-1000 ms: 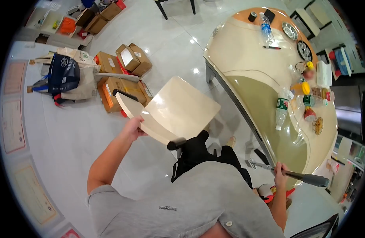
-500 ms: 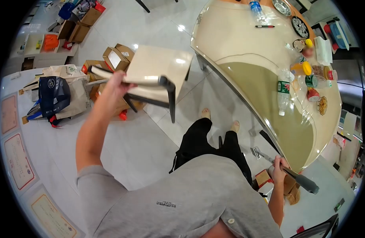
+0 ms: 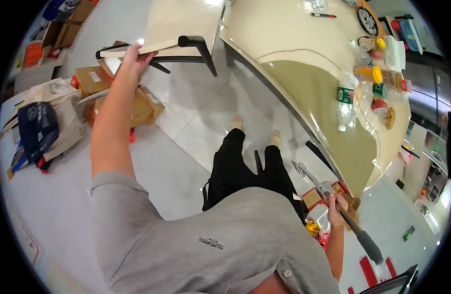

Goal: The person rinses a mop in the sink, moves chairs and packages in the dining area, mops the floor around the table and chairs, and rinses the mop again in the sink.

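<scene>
My left hand [image 3: 139, 57] grips the top edge of the backrest of a cream chair [image 3: 182, 27] with black legs, at the upper left of the view. The chair's seat reaches toward the side of the table [image 3: 284, 34]. My right hand [image 3: 336, 202] is wrapped round a metal pole [image 3: 350, 219] with a grey grip at its lower end. The pole's thin far end points up and left, over the floor near my feet and beside the table's edge.
On the table lie a green-labelled bottle [image 3: 345, 100], a pen [image 3: 323, 15] and several jars. Cardboard boxes [image 3: 93, 81] and cloth bags [image 3: 38, 128] are at the left. More boxes [image 3: 312, 198] sit under the table's near corner, by my right hand.
The chair has moved forward, away from my body and closer to the table, with my left hand still on it. My right hand's pole has tilted more steeply.
</scene>
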{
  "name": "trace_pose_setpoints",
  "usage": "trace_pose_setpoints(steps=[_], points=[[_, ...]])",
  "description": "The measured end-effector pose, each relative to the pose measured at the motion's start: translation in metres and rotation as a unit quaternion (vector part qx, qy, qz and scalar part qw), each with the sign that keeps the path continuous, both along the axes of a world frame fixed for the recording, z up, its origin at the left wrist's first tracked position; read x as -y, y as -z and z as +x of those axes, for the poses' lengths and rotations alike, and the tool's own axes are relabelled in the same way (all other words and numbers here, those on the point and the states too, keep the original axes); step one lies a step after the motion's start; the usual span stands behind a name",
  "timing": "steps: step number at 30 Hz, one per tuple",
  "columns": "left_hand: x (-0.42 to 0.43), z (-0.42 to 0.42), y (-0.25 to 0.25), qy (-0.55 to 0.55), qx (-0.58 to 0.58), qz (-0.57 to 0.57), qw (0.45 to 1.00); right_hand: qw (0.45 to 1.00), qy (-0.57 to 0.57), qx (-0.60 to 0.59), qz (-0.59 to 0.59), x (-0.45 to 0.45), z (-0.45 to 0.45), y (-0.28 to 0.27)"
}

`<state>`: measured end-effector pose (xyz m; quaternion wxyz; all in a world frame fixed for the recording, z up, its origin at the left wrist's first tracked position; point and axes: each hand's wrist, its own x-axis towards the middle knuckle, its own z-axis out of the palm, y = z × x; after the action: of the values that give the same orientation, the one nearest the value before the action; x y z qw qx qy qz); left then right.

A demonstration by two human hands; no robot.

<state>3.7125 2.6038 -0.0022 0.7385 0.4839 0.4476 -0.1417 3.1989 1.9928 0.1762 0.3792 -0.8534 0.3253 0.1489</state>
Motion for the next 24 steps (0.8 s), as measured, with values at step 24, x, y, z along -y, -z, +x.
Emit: trace_pose_setpoints(steps=[24], points=[[0.447, -0.411, -0.018, 0.249, -0.102, -0.527, 0.806, 0.913, -0.350, 0.158, 0.140, -0.007, 0.052, -0.123]])
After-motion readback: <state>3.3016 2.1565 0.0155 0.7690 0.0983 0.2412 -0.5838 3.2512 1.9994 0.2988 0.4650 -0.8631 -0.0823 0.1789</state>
